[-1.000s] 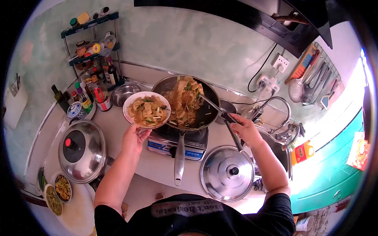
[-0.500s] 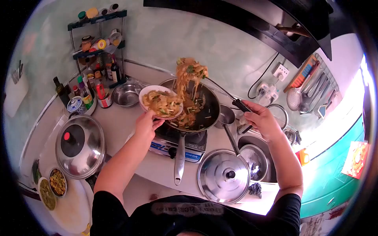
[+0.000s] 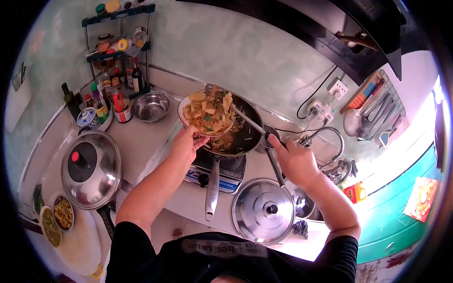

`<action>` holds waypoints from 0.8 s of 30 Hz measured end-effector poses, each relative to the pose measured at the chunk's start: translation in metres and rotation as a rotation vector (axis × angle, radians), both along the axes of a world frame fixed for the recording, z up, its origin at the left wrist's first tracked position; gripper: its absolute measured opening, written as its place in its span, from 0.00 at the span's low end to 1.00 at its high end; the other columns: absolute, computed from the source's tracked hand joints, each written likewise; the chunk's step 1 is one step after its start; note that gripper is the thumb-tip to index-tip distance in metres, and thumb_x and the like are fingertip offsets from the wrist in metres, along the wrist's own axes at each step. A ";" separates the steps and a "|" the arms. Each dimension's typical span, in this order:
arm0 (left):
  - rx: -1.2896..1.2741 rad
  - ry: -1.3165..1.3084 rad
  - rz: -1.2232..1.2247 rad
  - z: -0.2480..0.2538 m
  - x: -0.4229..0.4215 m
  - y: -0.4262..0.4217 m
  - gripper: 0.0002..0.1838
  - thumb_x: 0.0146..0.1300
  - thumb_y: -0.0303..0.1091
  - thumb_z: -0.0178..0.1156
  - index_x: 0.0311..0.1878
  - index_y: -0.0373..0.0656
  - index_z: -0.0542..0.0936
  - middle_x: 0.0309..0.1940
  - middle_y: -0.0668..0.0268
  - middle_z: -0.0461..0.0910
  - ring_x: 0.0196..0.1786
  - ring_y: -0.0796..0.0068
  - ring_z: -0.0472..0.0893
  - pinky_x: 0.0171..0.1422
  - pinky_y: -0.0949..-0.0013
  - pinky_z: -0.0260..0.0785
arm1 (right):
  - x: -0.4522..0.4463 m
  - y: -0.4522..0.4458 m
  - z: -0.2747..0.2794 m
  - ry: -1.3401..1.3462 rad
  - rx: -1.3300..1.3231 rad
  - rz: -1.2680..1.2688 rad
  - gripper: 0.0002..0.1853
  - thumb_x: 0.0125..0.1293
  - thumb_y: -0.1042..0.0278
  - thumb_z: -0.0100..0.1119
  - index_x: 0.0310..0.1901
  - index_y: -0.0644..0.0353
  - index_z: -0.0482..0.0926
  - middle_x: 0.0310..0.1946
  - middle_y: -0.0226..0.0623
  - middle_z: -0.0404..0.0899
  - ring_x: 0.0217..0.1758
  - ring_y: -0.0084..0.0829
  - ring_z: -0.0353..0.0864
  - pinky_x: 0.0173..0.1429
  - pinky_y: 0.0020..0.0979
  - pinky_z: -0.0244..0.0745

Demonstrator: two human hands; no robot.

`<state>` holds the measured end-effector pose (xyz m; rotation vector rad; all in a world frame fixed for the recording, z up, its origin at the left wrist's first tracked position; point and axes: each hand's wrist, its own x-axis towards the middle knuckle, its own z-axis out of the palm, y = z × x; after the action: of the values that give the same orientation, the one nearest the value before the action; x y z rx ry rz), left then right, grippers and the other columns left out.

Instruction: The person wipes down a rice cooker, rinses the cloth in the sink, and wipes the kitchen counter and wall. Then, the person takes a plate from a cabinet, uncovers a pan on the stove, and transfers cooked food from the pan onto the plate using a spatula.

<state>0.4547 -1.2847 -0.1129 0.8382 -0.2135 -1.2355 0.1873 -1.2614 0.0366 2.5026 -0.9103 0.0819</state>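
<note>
My left hand (image 3: 188, 142) is closed on the near side of a white bowl (image 3: 181, 109), holding it over the left part of a frying pan. Noodles with vegetables (image 3: 207, 113) are heaped in the bowl. My right hand (image 3: 298, 162) grips the dark handle of a spatula (image 3: 248, 120). Its shaft slants down to the bowl's right side, where food partly hides the blade. Some noodles and bits of greens remain in the dark pan (image 3: 248, 134), which sits on a portable gas stove (image 3: 226, 182) with its steel handle toward me.
A steel lid (image 3: 264, 212) lies right of the pan handle, near the sink faucet (image 3: 337, 141). On the left stand a lidded pan (image 3: 99, 184), two dishes of food and a cutting board (image 3: 82, 245). Bottles and a steel bowl (image 3: 151, 107) are behind. A range hood (image 3: 302, 35) hangs above.
The spatula has come down from above the pan to the bowl, with its load of noodles now on the bowl's heap. The bowl has shifted slightly right.
</note>
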 end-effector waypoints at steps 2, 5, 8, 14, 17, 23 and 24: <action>-0.030 -0.001 0.000 0.002 0.000 0.002 0.11 0.56 0.32 0.51 0.40 0.35 0.70 0.34 0.61 0.72 0.36 0.66 0.76 0.40 0.66 0.75 | -0.001 0.002 0.003 0.044 -0.112 0.022 0.29 0.49 0.73 0.50 0.57 0.56 0.63 0.22 0.37 0.69 0.23 0.33 0.74 0.23 0.32 0.71; -0.037 -0.021 -0.032 -0.001 0.003 0.003 0.12 0.57 0.33 0.50 0.40 0.35 0.70 0.33 0.59 0.73 0.36 0.66 0.76 0.40 0.67 0.75 | -0.002 0.004 0.008 0.059 -0.180 0.032 0.27 0.51 0.71 0.49 0.57 0.55 0.64 0.23 0.38 0.70 0.23 0.33 0.74 0.23 0.32 0.71; -0.044 0.000 -0.023 -0.002 0.002 0.005 0.13 0.57 0.33 0.50 0.41 0.34 0.70 0.33 0.59 0.74 0.36 0.65 0.77 0.39 0.67 0.75 | -0.001 -0.001 0.012 -0.043 -0.134 -0.036 0.26 0.52 0.70 0.50 0.56 0.53 0.64 0.23 0.39 0.69 0.24 0.33 0.74 0.22 0.32 0.71; -0.078 0.055 -0.003 0.001 0.012 0.014 0.14 0.54 0.30 0.49 0.43 0.32 0.68 0.32 0.56 0.75 0.32 0.63 0.78 0.36 0.69 0.76 | -0.023 -0.035 0.025 -0.517 0.223 -0.144 0.21 0.54 0.64 0.53 0.52 0.52 0.69 0.33 0.51 0.74 0.34 0.52 0.74 0.42 0.43 0.69; -0.062 0.021 0.006 0.010 0.019 0.023 0.14 0.54 0.30 0.50 0.43 0.32 0.68 0.34 0.56 0.74 0.34 0.61 0.78 0.39 0.68 0.76 | -0.037 -0.054 0.023 -0.427 0.438 -0.342 0.16 0.50 0.63 0.54 0.43 0.56 0.76 0.31 0.47 0.77 0.39 0.46 0.75 0.44 0.40 0.70; -0.074 -0.014 0.052 0.018 0.032 0.032 0.16 0.55 0.31 0.51 0.45 0.32 0.67 0.38 0.54 0.72 0.36 0.58 0.77 0.41 0.66 0.76 | -0.044 -0.082 0.007 -0.139 0.516 -0.270 0.16 0.48 0.62 0.53 0.40 0.57 0.78 0.33 0.48 0.76 0.39 0.46 0.75 0.45 0.40 0.70; -0.071 -0.020 0.049 0.019 0.033 0.032 0.16 0.55 0.31 0.51 0.45 0.32 0.67 0.38 0.54 0.72 0.36 0.58 0.77 0.41 0.66 0.76 | -0.044 -0.086 0.002 -0.094 0.601 -0.243 0.17 0.48 0.61 0.53 0.40 0.57 0.78 0.33 0.49 0.76 0.39 0.46 0.75 0.45 0.39 0.70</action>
<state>0.4872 -1.2524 -0.0942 0.7905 -0.2500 -1.1681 0.1435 -1.3479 0.0382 2.9124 -1.4452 -0.1814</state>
